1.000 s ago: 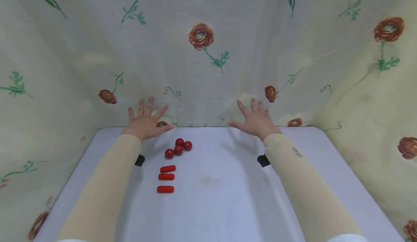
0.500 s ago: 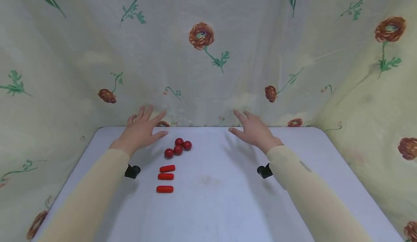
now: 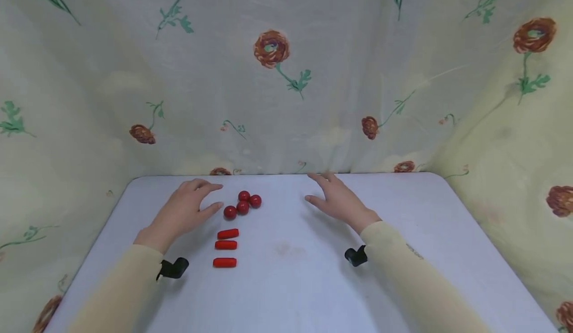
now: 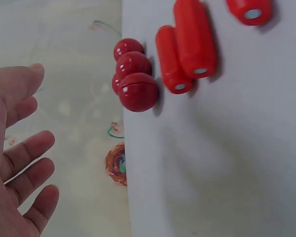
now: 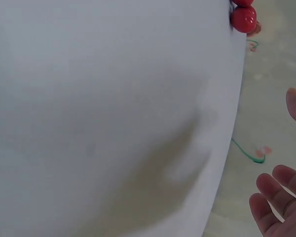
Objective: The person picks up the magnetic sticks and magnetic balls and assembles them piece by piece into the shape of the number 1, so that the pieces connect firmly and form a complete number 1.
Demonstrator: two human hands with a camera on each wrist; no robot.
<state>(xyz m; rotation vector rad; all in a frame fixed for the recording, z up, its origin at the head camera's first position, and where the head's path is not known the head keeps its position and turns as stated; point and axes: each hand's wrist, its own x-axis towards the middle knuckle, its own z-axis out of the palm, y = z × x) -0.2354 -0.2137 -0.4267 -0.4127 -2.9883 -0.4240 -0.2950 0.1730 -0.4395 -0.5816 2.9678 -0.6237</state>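
Observation:
Several shiny dark-red balls (image 3: 242, 207) sit in a cluster towards the table's far side, left of the middle. Nearer, three short red rods (image 3: 226, 245) lie roughly parallel; silvery round spots show on their ends (image 4: 200, 71) in the left wrist view. My left hand (image 3: 183, 208) hovers just left of the balls, thumb and fingers apart, holding nothing. On the other side, my right hand (image 3: 337, 198) is held above the table with loosely bent fingers and nothing in its grasp. Its palm side and fingertips (image 5: 271, 190) show at the right wrist view's edge.
The white table (image 3: 286, 293) has rounded far corners. A flower-patterned cloth (image 3: 286, 139) hangs behind it and at both sides. Each wrist carries a small black camera, the left one (image 3: 174, 268) and the right one (image 3: 356, 256).
Both hands have come down and back towards me from in front of the cloth, and their spread fingers have relaxed. The balls and rods stay in place; the head view has shifted slightly.

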